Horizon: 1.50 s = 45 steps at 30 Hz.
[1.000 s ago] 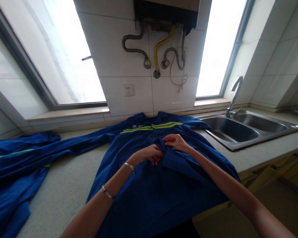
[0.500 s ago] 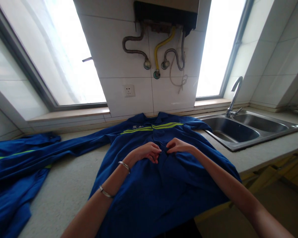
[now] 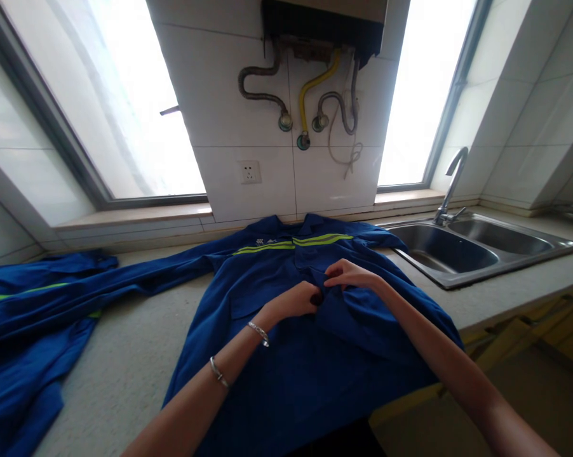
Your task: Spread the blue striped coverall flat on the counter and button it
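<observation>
A blue work jacket (image 3: 267, 368) with yellow-green stripes across the chest is spread on the counter, its collar toward the wall. My right hand (image 3: 348, 275) pinches the edge of the front placket and holds it raised off the cloth below. Close beside it, my left hand (image 3: 302, 298) is closed at the same placket, fingers curled under the lifted edge. Its fingertips are partly hidden, and any button between them is too small to see. Two silver bracelets circle my left wrist and forearm.
Another blue garment (image 3: 14, 343) with yellow-green stripes lies at the left, one jacket sleeve reaching over it. A double steel sink (image 3: 446, 279) with a tap (image 3: 451, 184) is at the right. A socket (image 3: 249, 172) and heater pipes are on the tiled wall.
My left hand has moved right and curled in under the placket edge. The right hand has lifted the cloth slightly higher, raising a fold beneath it.
</observation>
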### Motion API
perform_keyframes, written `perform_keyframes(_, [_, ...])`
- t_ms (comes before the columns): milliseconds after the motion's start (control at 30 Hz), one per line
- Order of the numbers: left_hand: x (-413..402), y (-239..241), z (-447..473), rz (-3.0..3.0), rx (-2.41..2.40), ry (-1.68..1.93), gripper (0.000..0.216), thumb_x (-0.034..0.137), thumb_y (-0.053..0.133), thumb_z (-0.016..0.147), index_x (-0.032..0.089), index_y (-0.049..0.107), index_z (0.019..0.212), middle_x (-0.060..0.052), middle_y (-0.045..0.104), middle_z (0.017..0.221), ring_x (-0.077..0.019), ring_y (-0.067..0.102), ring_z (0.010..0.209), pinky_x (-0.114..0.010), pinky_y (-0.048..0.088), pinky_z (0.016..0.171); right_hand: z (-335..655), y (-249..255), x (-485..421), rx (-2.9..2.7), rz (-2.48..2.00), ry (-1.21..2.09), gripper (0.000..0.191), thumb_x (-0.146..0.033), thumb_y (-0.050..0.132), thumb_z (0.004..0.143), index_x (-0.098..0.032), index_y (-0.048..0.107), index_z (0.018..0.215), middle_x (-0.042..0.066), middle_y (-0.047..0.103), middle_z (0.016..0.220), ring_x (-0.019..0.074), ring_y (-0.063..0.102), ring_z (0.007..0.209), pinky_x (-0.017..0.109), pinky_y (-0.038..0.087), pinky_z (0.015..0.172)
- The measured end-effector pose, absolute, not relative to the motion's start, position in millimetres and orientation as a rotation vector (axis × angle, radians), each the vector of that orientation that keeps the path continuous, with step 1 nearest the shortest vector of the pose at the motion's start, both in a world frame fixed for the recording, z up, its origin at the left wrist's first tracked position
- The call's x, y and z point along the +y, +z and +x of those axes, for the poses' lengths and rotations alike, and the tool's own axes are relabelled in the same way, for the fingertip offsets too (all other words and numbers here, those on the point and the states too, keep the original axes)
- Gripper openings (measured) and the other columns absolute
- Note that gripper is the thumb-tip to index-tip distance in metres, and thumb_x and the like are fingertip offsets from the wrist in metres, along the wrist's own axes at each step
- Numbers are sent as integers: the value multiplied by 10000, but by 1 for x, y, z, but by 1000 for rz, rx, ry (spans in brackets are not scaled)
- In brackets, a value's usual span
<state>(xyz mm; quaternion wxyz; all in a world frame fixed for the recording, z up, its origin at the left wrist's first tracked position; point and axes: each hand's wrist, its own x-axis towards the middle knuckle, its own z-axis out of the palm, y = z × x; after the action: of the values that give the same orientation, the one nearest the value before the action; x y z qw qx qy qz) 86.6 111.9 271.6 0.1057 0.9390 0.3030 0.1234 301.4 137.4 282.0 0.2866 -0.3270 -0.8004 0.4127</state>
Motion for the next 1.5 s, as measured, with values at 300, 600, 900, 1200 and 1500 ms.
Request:
perform_keyframes(300, [102,266,95,3405,1006,179,165,62,495,777,110,653,784,-99,644,789,-162,607,607,-275,484,594,304,280,140,-2110,-885,1055,334,-404,749,617,-113,658,755,-20,577,627,74,485,537,172,375,470])
perform_keyframes(600, [107,310,65,2871,912,969,171,199,551,810,163,708,869,-20,656,807,-108,580,690,-215,441,679,294,281,138,-1931,-835,761,299,-403,692,666,-109,676,712,-17,557,598,71,431,530,195,295,473])
perform_keyframes(900, [104,291,81,2962,941,895,140,205,525,832,153,654,845,-21,604,796,-105,544,669,-214,419,679,281,267,142,-1850,-753,644,315,-419,661,704,-117,704,783,24,651,725,131,529,644,236,401,601])
perform_keyframes(1200, [98,295,78,3407,1184,626,245,263,346,950,154,564,927,-53,567,907,-132,556,706,-232,400,600,283,271,136,-1966,-793,818,333,-433,660,698,-106,684,754,-10,564,613,76,425,542,203,289,492])
perform_keyframes(1500, [96,292,78,3628,1164,482,224,207,346,955,135,555,916,-74,556,886,-158,545,711,-249,399,544,281,274,128,-1824,-862,1140,399,-481,738,619,-143,528,593,-87,334,457,32,252,401,222,134,401])
